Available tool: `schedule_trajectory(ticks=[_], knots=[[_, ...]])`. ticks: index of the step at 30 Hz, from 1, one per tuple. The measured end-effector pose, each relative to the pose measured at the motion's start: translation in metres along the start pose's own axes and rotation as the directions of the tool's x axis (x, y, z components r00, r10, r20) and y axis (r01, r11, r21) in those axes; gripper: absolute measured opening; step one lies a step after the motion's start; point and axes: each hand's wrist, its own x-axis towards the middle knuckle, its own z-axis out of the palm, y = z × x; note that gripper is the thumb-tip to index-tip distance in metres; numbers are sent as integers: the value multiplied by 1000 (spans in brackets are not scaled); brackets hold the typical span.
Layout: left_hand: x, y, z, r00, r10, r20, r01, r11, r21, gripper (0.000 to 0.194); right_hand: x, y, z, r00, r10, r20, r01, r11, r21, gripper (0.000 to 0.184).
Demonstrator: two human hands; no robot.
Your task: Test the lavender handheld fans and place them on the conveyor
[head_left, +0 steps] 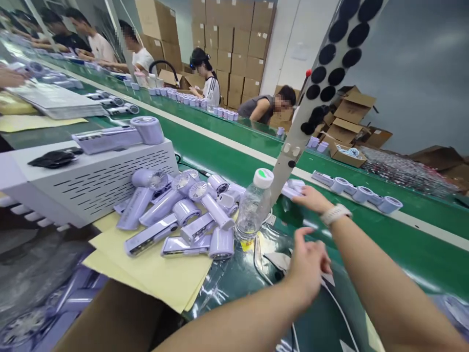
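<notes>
My right hand (314, 199), with a pale band on its wrist, reaches past the slanted post to the green conveyor. Its fingers are on a lavender handheld fan (292, 188), partly hidden behind the post. Nearer to me, my left hand (308, 264) hovers over the dark work surface with nothing in it, its fingers loosely bent and apart. Left of both hands lies a heap of lavender handheld fans (216, 210) on yellow sheets (161, 274). A clear plastic bottle (252, 205) with a white cap stands between the heap and the post.
The slanted metal post (282, 171) with black discs rises beside my right hand. A white slotted box (110, 181) carries another fan (117, 137). More fans (362, 194) lie along the conveyor (227, 161). White cables (340, 308) run below my left hand. Several co-workers sit across the line.
</notes>
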Motion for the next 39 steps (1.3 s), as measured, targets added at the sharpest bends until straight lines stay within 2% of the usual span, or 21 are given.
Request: schedule_trajectory(ticks=[1, 2, 4, 6, 8, 10, 13, 14, 16, 17, 19, 21, 24, 26, 28, 31, 35, 37, 39], knots=[[6, -1, 1, 997, -55, -51, 51, 995, -81, 51, -22, 9, -14, 999, 42, 27, -41, 999, -26, 25], [10, -1, 2, 995, -84, -57, 76, 989, -128, 52, -46, 17, -27, 996, 80, 47, -77, 996, -52, 21], [16, -2, 4, 993, -109, -33, 101, 976, -190, 50, -99, 25, -45, 989, 124, 82, -117, 989, -92, 20], [18, -2, 4, 985, -171, 20, 171, 960, -221, 53, -149, 27, -55, 989, 99, 111, -89, 991, -98, 29], [17, -1, 3, 965, -250, 75, 261, 941, -216, 55, -187, 26, -59, 989, 35, 142, -32, 999, -27, 41], [15, -1, 2, 945, -308, 109, 324, 927, -189, 53, -207, 28, -59, 993, 19, 117, -35, 990, 136, 36], [11, 2, 2, 941, -316, 123, 332, 931, -151, 49, -215, 36, -46, 992, 130, -5, -122, 941, 315, 48], [9, 4, 2, 946, -301, 121, 317, 938, -144, 49, -215, 37, -38, 986, 159, -43, -136, 934, 330, 45], [7, 11, 3, 959, -257, 117, 272, 953, -136, 49, -215, 36, -20, 986, 152, -62, -124, 936, 329, 28], [5, 15, 4, 968, -222, 120, 237, 963, -130, 49, -217, 33, -13, 990, 130, -47, -106, 934, 342, 20], [4, 23, 4, 983, -122, 138, 138, 983, -117, 51, -224, 24, -4, 997, 79, 20, -81, 915, 394, 17], [3, 30, 3, 988, -5, 153, 21, 994, -104, 56, -232, 16, -4, 991, 30, 127, -86, 881, 466, 17], [4, 34, 2, 982, 109, 156, -96, 992, -87, 65, -241, 8, -13, 961, -19, 275, -166, 754, 635, 25], [4, 34, 2, 974, 146, 172, -132, 987, -87, 69, -242, 2, -17, 954, -21, 299, -217, 641, 736, 34], [3, 33, 3, 965, 168, 201, -150, 984, -99, 72, -243, -3, -16, 961, 5, 275, -231, 556, 798, 38], [-1, 29, 7, 954, 214, 210, -196, 975, -101, 74, -246, -12, -9, 978, 70, 195, -204, 476, 855, 41], [-5, 21, 12, 935, 330, 128, -322, 943, -81, 74, -250, -17, 2, 977, 152, 150, -194, 334, 923, 47], [-7, 18, 13, 927, 360, 105, -353, 932, -76, 74, -251, -15, 3, 977, 146, 156, -196, 326, 925, 48], [-8, 17, 13, 928, 354, 114, -346, 935, -83, 74, -251, -13, 1, 988, 99, 119, -150, 430, 890, 46]])
